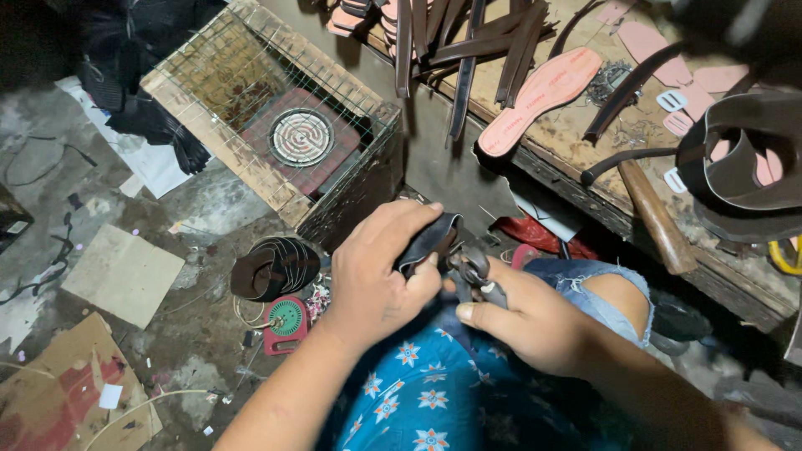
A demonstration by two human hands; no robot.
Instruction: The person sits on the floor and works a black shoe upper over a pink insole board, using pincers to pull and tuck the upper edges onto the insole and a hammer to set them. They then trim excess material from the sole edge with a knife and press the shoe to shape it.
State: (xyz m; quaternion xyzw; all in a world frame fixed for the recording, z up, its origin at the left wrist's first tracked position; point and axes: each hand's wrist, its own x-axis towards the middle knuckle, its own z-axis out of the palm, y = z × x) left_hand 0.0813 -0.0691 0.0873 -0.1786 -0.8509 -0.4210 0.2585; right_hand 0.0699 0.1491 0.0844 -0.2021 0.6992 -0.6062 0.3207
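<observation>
My left hand (380,271) grips a dark leather shoe upper (428,240), thumb pressed on its edge, held over my lap. My right hand (535,321) is closed round the handles of metal pliers (478,273), whose jaws meet the leather's edge between the two hands. Both hands touch each other above my blue flowered garment (426,392). My knee in torn jeans (585,284) sits just to the right.
A wooden workbench (585,134) at the upper right carries pink insoles (543,92), dark leather strips (468,42), a hammer handle (656,217) and a dark sandal (743,163). A wire-caged wooden box holding a coil heater (301,138) stands on the left. Sandal soles (276,267), cardboard and scraps litter the floor.
</observation>
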